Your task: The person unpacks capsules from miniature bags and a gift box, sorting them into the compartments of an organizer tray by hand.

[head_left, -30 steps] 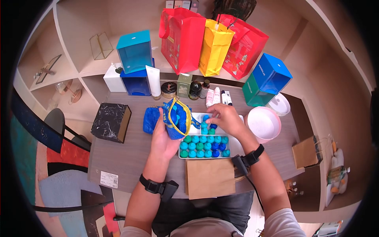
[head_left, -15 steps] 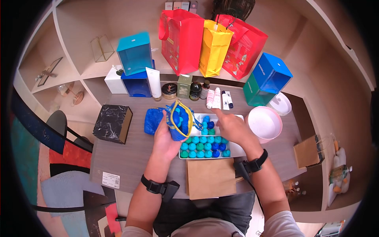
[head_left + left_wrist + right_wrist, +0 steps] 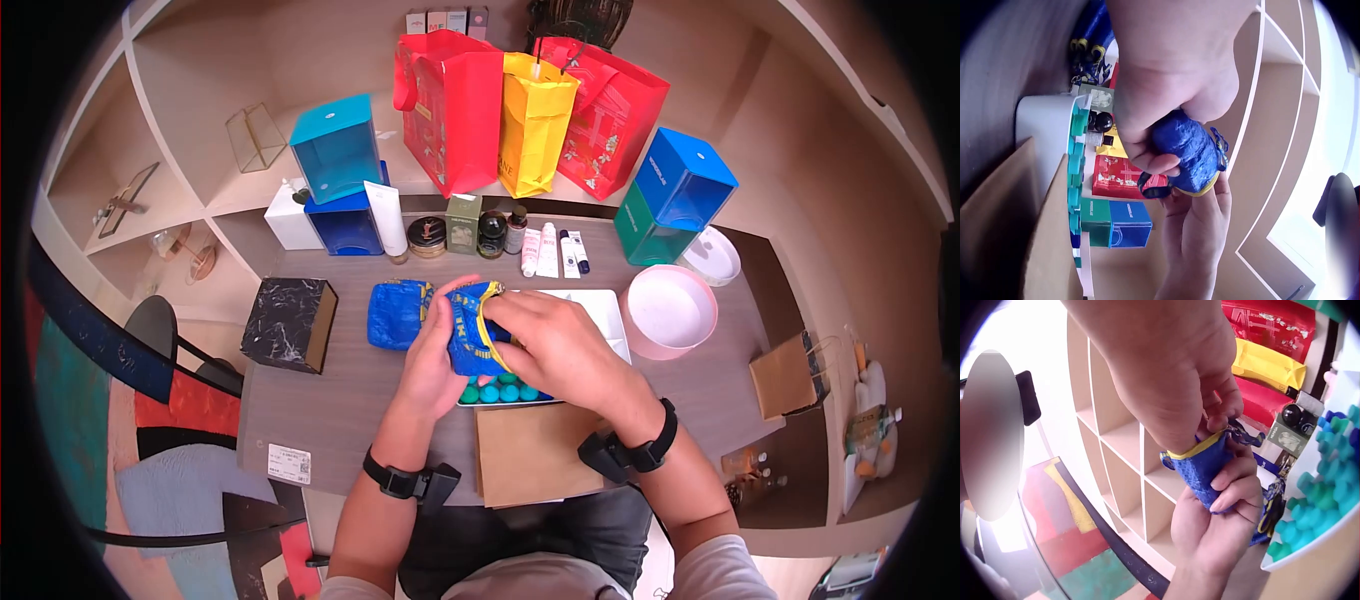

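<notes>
My left hand [image 3: 432, 350] grips a small blue pouch [image 3: 468, 335] with a yellow-trimmed mouth, held over the left part of a white tray [image 3: 610, 312]. At that mouth is my right hand [image 3: 562, 350], fingers reaching inside and thumb by the yellow edge. The pouch hides its fingertips; I cannot tell whether they hold anything. Small teal, green and blue round-topped bottles [image 3: 1325, 481] stand in rows in the tray, largely covered by my hands in the head view. Left of my left hand lies another blue pouch [image 3: 395, 315].
A brown paper bag [image 3: 535, 455] lies before the tray. Right of it stands a round pink-rimmed box [image 3: 712, 325]; left, a black marbled box [image 3: 285, 322]. Cosmetics, including a white tube [image 3: 385, 218], line the back, below red bags [image 3: 460, 120] and a yellow bag [image 3: 535, 125].
My right hand has moved left from over the tray to the pouch's mouth, its fingers now inside. The pouch has turned, so its opening faces right instead of up toward the head camera.
</notes>
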Tool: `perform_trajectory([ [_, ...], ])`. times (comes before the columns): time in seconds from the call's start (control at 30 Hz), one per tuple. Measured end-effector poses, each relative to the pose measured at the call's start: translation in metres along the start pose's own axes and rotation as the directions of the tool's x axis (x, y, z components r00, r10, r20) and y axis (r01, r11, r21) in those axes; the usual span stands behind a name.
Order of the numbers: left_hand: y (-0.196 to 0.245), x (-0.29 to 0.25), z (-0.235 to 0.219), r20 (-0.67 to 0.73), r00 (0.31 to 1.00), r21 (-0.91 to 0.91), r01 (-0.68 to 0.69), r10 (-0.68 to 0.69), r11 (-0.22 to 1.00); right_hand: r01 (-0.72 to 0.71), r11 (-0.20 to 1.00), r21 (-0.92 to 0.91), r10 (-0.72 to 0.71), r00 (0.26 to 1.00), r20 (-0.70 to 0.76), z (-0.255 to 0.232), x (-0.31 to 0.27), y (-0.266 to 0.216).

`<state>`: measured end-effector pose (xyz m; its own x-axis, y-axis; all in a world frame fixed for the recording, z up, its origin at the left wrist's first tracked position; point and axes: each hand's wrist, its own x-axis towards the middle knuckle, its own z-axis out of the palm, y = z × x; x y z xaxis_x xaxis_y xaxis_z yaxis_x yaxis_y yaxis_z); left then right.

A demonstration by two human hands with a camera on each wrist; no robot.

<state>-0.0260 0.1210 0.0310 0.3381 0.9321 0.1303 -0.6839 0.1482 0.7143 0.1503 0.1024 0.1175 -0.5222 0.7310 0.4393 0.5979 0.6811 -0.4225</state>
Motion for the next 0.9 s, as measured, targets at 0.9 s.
perform_trajectory([
  [0.9,-0.007,0.005,-0.007,-0.193,0.963,-0.126,0.165,-0.187,0.978,-0.313,0.917,-0.247,0.356,0.923,0.149,-0.002,-0.037,0.090],
])
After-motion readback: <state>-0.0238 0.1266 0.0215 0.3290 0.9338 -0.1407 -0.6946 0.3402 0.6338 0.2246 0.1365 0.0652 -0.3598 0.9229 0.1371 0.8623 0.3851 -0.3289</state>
